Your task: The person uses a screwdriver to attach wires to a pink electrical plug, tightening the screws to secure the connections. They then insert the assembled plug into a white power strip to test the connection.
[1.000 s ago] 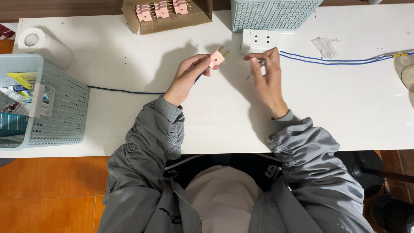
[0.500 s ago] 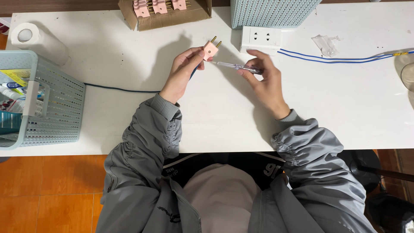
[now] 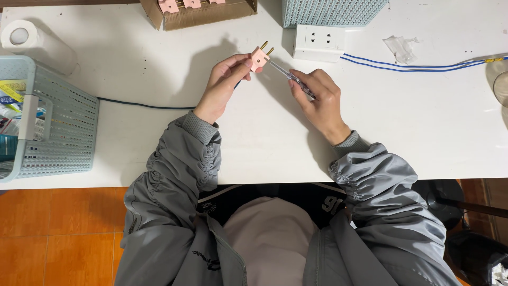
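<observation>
Plug and screwdriver held at upper centre of frame.
A pink plug [image 3: 260, 56] is pinched by the left hand [image 3: 225, 85]; a clear-handled screwdriver [image 3: 290, 78] is gripped by the right hand [image 3: 320, 100], tip against the plug.

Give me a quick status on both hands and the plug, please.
Left hand pinching pink plug, prongs up and away. Right hand holding clear-handled screwdriver, tip at plug body. White table bare between hands; white socket just beyond.

Left hand [image 3: 225, 85] pinches a pink two-pin plug [image 3: 260, 55]; right hand [image 3: 320, 100] sets a clear-handled screwdriver [image 3: 290, 78] against it, over the white tabletop [image 3: 159, 132]
</observation>
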